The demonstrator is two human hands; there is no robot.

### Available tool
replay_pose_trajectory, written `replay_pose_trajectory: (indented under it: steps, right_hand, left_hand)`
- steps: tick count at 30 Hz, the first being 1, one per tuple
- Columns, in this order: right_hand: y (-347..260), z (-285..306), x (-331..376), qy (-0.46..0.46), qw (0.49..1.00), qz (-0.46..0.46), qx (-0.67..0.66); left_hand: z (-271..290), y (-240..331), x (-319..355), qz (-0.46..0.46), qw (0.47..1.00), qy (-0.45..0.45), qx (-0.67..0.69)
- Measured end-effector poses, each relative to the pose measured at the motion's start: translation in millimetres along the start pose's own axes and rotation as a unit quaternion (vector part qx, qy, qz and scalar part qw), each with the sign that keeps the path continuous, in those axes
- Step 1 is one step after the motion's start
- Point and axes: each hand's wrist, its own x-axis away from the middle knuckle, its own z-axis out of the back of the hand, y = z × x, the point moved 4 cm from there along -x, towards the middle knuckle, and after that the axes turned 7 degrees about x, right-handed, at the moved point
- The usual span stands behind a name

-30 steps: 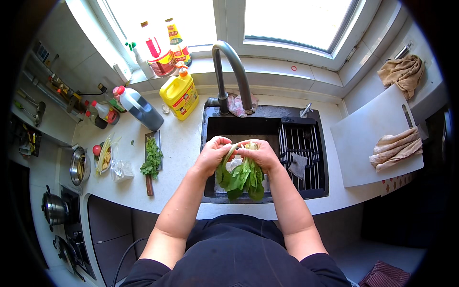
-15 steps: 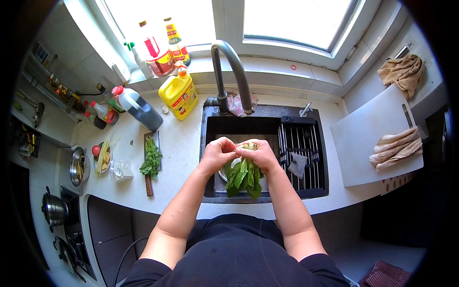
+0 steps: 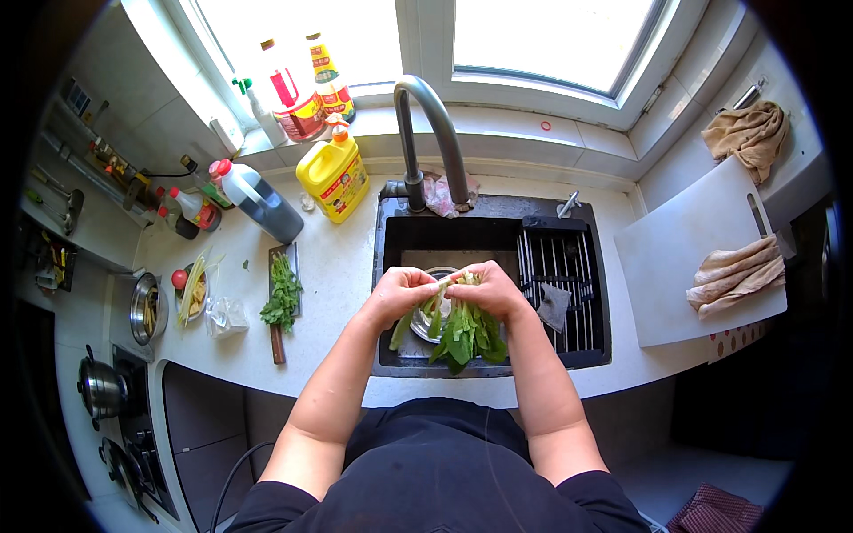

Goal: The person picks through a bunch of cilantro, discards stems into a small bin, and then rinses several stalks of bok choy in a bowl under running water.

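I see the left hand point(image 3: 398, 291) and right hand point(image 3: 487, 289) close together, pinched on stem ends of leafy greens point(image 3: 469, 336); leaves hang bodyward over the sink point(image 3: 462, 233), bulk nearer the right; I can't separate individual stems, and the metal bowl point(image 3: 424, 329) beneath is partly hidden

Shirt point(image 3: 426, 475): black, faint thin line down front
Sleeves point(image 3: 277, 506): short, black
Forearms point(image 3: 330, 382): bare
Hands point(image 3: 396, 295): bare
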Motion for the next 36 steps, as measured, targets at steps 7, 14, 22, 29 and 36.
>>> replay_pose_trajectory:
  steps: [7,14,22,29,36]
  right_hand:
    - [1,-3,1,0.001,0.992,0.012,-0.122]
    - [4,-6,-1,0.017,0.990,0.022,-0.142]
    - [19,5,-18,0.050,0.966,-0.015,-0.255]
    - [56,9,-44,0.103,0.958,-0.071,-0.257]
    - [147,41,-45,0.215,0.930,-0.162,-0.251]
  left_hand:
    - [-9,-2,2,-0.004,1.000,0.010,0.028]
    - [-9,-14,-5,0.017,0.996,0.052,0.066]
    - [-12,-19,-14,0.051,0.975,0.031,0.213]
    - [-3,-52,-31,0.030,0.987,0.058,0.144]
    - [9,-146,-29,0.158,0.978,0.061,-0.123]
